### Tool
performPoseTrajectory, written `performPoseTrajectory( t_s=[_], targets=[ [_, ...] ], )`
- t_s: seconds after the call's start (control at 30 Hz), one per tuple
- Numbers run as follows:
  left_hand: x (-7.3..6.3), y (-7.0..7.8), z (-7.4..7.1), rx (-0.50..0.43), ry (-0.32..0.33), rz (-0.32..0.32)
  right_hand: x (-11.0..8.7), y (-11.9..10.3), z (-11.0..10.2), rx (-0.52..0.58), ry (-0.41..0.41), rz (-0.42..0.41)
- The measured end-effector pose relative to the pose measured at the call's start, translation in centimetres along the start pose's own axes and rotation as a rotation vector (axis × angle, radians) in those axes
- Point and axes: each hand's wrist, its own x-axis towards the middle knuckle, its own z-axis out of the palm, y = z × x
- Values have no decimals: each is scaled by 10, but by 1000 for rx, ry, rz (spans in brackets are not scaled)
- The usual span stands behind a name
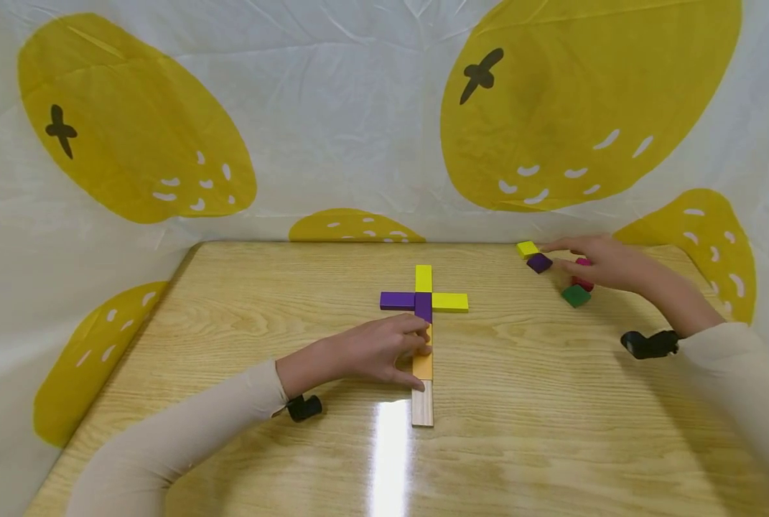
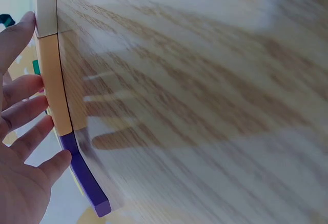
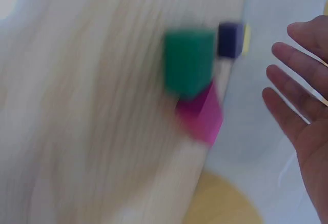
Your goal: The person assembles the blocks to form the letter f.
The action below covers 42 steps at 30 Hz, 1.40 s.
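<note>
Flat blocks form a cross on the table: a yellow block (image 1: 423, 277) at the far end, a purple block (image 1: 397, 301) on the left, another yellow block (image 1: 451, 302) on the right and a second purple block (image 1: 423, 303) in the middle. Below come an orange part (image 1: 423, 368) and a plain wooden block (image 1: 422, 409). My left hand (image 1: 384, 347) rests over the orange part with loose fingers, hiding some of it. My right hand (image 1: 607, 264) reaches with extended fingers above loose blocks: yellow (image 1: 527, 249), purple (image 1: 539, 263), green (image 1: 576, 295) and partly hidden magenta (image 3: 202, 116). Nothing is held.
The wooden table (image 1: 281, 287) ends at a white cloth (image 1: 345, 129) with large yellow fruit prints, which hangs behind and along the sides. A bright light reflection (image 1: 390, 459) lies on the tabletop in front. Black wrist cameras sit below both wrists.
</note>
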Motion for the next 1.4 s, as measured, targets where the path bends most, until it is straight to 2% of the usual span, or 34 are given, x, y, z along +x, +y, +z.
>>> performPoseTrajectory(
  t_s=[0.2, 0.4, 0.6, 0.87, 1.07, 1.23, 1.4],
  targets=[
    [1, -1, 1, -2, 0, 1, -25, 22, 0, -70, -77, 17],
    [1, -1, 1, -7, 2, -3, -37, 36, 5, -109, -109, -5],
    [0, -1, 2, -15, 3, -3, -38, 43, 10, -110, -80, -17],
    [-1, -2, 4, -8, 8, 0, -31, 46, 12, -139, -117, 30],
    [-1, -1, 3, -13, 15, 3, -30, 48, 12, -153, -58, 40],
    [-1, 0, 2, -9, 16, -1, -32, 52, 15, -171, 56, -2],
    [-1, 1, 2, -12, 10, 0, -38, 58, 20, -122, 120, 14]
  ],
)
